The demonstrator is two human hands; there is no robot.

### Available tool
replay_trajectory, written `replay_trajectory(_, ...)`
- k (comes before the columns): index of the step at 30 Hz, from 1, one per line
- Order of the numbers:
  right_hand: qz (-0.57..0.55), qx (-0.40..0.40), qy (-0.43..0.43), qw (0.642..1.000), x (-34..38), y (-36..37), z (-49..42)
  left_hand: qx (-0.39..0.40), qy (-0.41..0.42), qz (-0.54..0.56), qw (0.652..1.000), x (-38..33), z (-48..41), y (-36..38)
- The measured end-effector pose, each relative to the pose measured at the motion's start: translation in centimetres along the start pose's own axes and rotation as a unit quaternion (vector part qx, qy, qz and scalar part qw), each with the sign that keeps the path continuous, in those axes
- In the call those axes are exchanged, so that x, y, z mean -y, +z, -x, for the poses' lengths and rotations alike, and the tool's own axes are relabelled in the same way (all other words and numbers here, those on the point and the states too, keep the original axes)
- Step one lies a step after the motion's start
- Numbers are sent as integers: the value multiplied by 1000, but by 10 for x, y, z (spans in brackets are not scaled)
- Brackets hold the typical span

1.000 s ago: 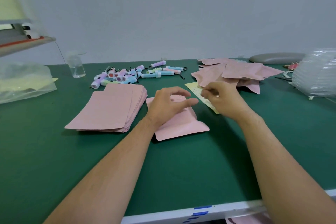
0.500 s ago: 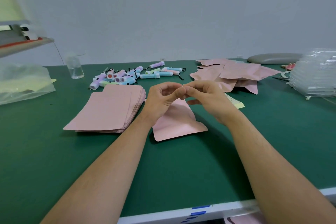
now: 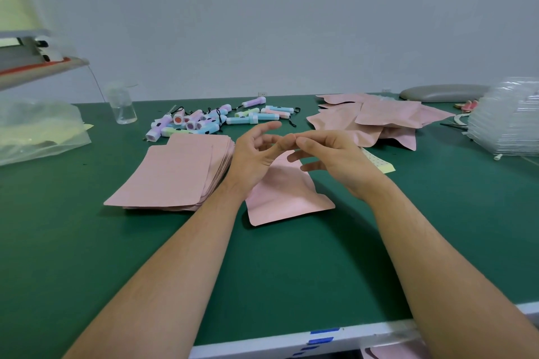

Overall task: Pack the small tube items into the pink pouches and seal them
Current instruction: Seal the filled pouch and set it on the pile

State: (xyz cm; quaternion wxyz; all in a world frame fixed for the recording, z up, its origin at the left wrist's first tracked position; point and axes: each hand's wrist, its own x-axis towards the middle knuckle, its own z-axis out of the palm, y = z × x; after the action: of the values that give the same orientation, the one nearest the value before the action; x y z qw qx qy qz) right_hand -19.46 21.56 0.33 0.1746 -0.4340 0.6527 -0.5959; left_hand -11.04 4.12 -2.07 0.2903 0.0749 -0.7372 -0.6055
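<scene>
Pouch (image 3: 288,201) on table (image 3: 291,271), contents out of sight.

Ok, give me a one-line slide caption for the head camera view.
Left hand and right hand meet fingertip to fingertip over a lone pink pouch, pouch stack to its left, pastel tubes behind.

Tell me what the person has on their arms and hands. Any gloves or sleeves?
Nothing at all. The left hand and right hand wear no gloves, and no rings show on the fingers. The left forearm and right forearm are bare down to the picture's bottom edge: no sleeves, watch or bracelet in sight.
</scene>
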Motion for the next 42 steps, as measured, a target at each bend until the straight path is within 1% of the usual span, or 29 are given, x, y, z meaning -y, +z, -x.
replay_trajectory(3, 18, -21, 3, 1000, -1, 0, -1, -1, -4, -5, 1000, -1, 0, 0)
replay_trajectory(6, 95, -79, 10, 992, -7, -1, -4, -24, -6, 0, 1000, -1, 1, 0)
replay_trajectory(8, 142, -91, -5, 986, -10, -4, -5, -49, -2, 10, 999, -2, 0, 0)
replay_trajectory(10, 192, -64, -38, 979, -11, -3, -4, -78, -4, 8, 997, -2, -1, 0)
replay_trajectory(13, 285, 26, -77, 955, -9, 8, 0, -93, -45, 31, 994, 0, -3, -1)
replay_trajectory(16, 377, 96, -84, 917, -7, 25, -2, -83, -93, 85, 989, 4, -4, -3)
replay_trajectory(19, 468, 118, -99, 870, -3, 34, -4, -83, -124, 113, 982, 5, -5, -4)
replay_trajectory(21, 509, 128, -114, 844, -3, 37, -4, -80, -138, 121, 980, 4, -6, -4)
replay_trajectory(24, 534, 128, -132, 826, -3, 41, -3, -73, -149, 115, 979, 4, -6, -2)
replay_trajectory(29, 552, 118, -153, 811, -2, 48, -3, -75, -154, 115, 978, 3, -7, 0)
replay_trajectory(34, 594, 92, -172, 780, 1, 57, -3, -77, -153, 126, 977, 1, -6, 0)
replay_trajectory(38, 639, 75, -179, 744, -2, 65, -3, -82, -155, 129, 976, 0, -6, 0)
replay_trajectory(39, 639, 59, -172, 748, -2, 66, -3, -82, -158, 128, 976, 0, -6, 0)
replay_trajectory(40, 620, 38, -159, 767, -1, 64, -4, -83, -159, 126, 976, 0, -6, -1)
replay_trajectory(42, 520, -6, -115, 847, 1, 53, -6, -82, -156, 126, 976, 0, -6, -2)
